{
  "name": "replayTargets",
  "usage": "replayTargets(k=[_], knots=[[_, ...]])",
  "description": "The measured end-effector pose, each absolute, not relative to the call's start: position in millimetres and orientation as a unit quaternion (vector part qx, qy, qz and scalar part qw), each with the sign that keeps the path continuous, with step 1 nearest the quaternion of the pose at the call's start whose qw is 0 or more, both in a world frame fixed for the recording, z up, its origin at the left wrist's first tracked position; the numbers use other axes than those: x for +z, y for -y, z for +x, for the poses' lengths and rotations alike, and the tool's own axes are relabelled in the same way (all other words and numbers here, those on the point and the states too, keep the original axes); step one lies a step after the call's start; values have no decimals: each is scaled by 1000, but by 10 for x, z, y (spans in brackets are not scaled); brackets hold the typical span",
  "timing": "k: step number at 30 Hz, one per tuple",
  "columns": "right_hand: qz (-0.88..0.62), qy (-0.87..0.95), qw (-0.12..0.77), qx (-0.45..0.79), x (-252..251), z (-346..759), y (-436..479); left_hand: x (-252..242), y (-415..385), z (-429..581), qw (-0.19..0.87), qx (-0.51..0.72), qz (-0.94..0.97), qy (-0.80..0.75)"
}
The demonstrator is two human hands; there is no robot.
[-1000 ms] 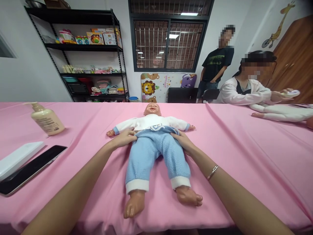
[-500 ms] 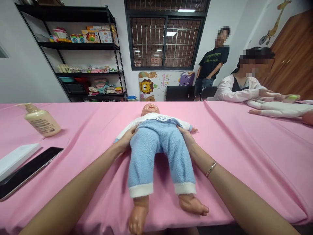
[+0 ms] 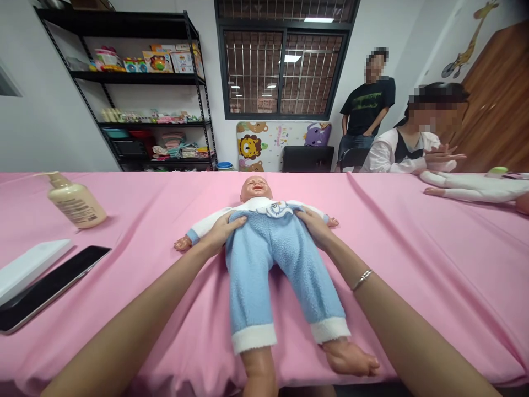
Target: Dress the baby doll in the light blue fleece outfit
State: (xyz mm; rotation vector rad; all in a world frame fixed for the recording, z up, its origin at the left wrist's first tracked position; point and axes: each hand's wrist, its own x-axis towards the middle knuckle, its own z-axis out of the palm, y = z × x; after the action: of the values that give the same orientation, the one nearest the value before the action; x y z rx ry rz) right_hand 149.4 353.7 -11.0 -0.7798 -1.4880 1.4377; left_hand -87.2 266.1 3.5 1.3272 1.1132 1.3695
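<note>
On a pink-covered table (image 3: 417, 286), a baby doll (image 3: 256, 190) lies on its back at centre frame, feet toward me. My left hand (image 3: 223, 230) and right hand (image 3: 316, 229), open with fingers spread, press either side of its blue fleece trousers (image 3: 268, 270), bracing the hips without gripping.

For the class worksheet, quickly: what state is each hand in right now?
Left hand: open, fingers lying on the waist of the baby doll's blue trousers.
Right hand: open, fingers lying on the other side of the waist.
</note>
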Motion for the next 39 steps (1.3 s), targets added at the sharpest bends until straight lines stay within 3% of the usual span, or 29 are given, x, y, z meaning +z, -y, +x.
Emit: replayTargets(k=[4,12,19,26,29,32,39], knots=[[-367,581,408,602,-249,1435,-3586,-63,-2729,-887,412,542,529,-507],[-266,636,283,667,16,1708,-3541,75,-2610,-784,598,503,476,-403],[-196,601,378,677,198,1766,-3410,285,-2542,-704,538,579,497,-358],[-319,622,487,524,30,1659,-3566,130,-2630,-711,266,642,588,-414],[-339,512,520,594,-4,1665,-3577,118,-2625,-716,364,663,519,-399],[-303,477,498,658,34,1675,-3521,218,-2551,-695,462,671,458,-355],[-346,613,399,588,-84,1716,-3519,360,-2541,-917,435,737,391,-340]])
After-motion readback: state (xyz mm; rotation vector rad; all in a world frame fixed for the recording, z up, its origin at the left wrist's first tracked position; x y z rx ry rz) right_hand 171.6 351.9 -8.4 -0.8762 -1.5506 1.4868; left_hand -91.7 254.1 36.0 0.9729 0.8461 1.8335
